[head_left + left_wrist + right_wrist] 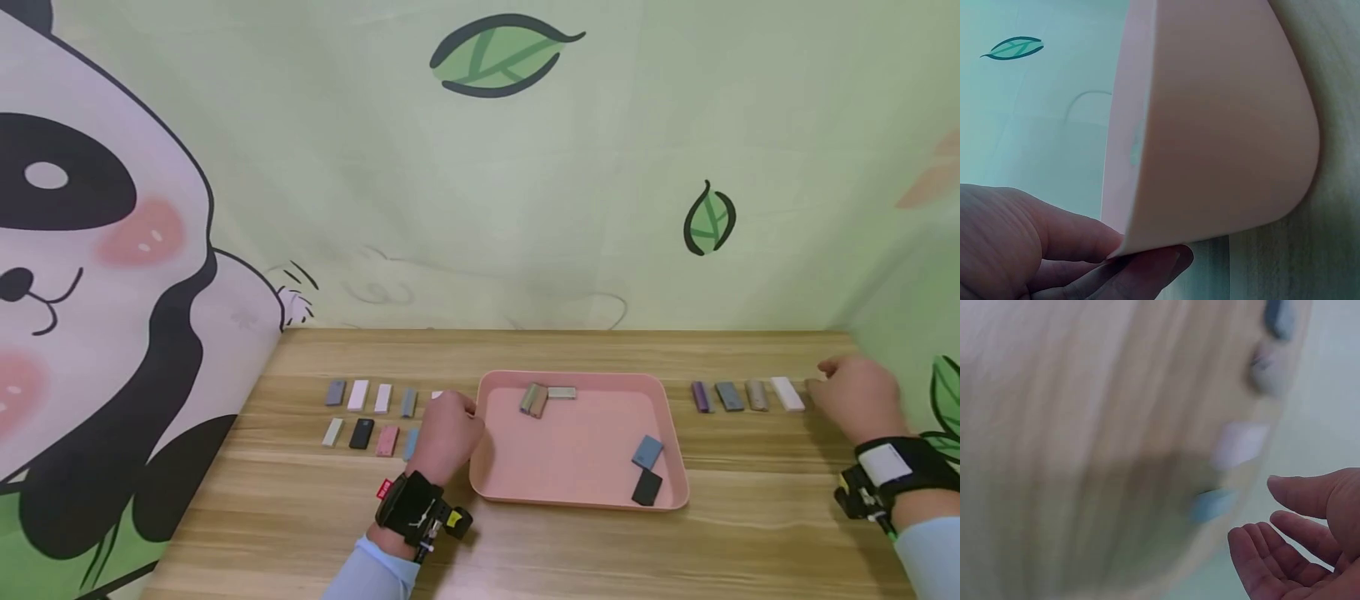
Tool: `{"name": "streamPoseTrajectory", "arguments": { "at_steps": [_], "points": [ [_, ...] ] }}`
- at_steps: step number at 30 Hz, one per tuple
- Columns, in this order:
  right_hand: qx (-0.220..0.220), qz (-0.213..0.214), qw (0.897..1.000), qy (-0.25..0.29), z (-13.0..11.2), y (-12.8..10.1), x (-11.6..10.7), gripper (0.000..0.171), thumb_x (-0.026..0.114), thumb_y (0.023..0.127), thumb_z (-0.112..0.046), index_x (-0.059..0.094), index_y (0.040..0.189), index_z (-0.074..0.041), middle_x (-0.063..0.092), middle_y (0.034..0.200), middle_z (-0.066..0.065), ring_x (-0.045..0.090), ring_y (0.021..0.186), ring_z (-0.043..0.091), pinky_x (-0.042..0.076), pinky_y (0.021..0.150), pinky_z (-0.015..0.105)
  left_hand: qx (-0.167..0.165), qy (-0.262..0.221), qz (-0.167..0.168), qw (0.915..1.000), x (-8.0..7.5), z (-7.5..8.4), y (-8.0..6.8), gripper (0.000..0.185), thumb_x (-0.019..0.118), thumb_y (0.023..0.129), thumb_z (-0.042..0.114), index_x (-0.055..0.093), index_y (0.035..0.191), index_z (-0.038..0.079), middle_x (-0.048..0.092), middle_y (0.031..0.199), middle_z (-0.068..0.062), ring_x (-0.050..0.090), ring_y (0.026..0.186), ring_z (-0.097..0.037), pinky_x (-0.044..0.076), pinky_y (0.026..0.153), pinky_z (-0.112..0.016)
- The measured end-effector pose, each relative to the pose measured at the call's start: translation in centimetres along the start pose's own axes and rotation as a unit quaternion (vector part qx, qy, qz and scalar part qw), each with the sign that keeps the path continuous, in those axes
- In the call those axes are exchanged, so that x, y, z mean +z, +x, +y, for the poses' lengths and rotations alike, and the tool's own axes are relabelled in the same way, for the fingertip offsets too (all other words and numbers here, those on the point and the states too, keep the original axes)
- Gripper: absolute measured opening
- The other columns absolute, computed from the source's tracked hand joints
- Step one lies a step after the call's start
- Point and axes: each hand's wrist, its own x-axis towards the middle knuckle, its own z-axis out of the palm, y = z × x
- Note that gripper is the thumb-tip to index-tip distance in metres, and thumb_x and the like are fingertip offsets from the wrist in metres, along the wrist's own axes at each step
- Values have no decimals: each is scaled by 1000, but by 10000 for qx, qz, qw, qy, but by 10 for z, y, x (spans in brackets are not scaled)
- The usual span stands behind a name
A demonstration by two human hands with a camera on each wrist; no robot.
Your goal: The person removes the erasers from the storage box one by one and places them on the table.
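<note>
I see the left hand at the pink tray's left edge, fingers curled under the rim and thumb above it, so that grip is pinching the tray wall (the left wrist view shows this plainly). The tray sits mid-table, long axis left-right, smooth matte plastic with rounded corners. Inside it: two tan-grey blocks and a flat grey one near the far rim, plus a blue block and a black block at the near right corner.

The right hand is well right of the tray, grip spread and holding nothing. It hovers just right of the white block, which ends a row of four small flat bars right of the tray. A two-row set of similar bars lies left of the tray.
</note>
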Motion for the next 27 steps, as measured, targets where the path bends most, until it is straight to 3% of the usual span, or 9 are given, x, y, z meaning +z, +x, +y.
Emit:
{"name": "streamPoseTrajectory", "arguments": {
  "at_steps": [6,11,16,20,23,27],
  "points": [
    [-990,-45,9950,84,-62,-4,-10,38,62,83,-14,60,110,12,60,104,35,61,80,43,45,55,40,-94,17,-12,10000,1,-1,2,36,51,79,2,33,50,14,25,47,5,30,38,-10,22,36,-23],
    [-1616,-780,9837,147,-115,-20,-15,41,65,83,-9,57,122,0,59,115,28,58,100,41,50,70,50,-76,-5,-38,10000,1,-1,2,35,51,79,3,35,50,14,26,47,5,31,38,-11,22,36,-23],
    [-2725,-1187,9547,-143,-154,-41,-9,46,69,77,0,61,121,-9,60,121,18,56,112,36,49,86,51,-62,-26,-38,10000,1,-1,1,35,51,80,3,36,50,14,27,47,5,32,38,-11,23,36,-23],
    [-3521,-1448,9241,-339,-169,-55,5,50,76,70,0,64,117,-11,59,120,13,55,112,33,51,85,44,-80,-32,-32,10000,2,-1,1,34,52,80,3,38,50,14,29,46,4,33,38,-11,23,36,-23],
    [-3852,-1798,9039,-477,-174,-62,16,54,79,65,2,64,116,-9,57,123,13,53,114,32,51,85,41,-125,-20,-49,9999,2,-2,2,33,52,80,4,42,50,12,31,46,4,34,38,-11,24,35,-23],
    [-3834,-2356,8908,-629,-175,-67,28,57,78,62,3,64,116,-10,55,123,12,53,114,29,52,85,39,-286,-48,-137,9995,2,0,2,26,53,81,5,57,56,8,38,47,2,39,40,-13,28,35,-24]
  ]
}}
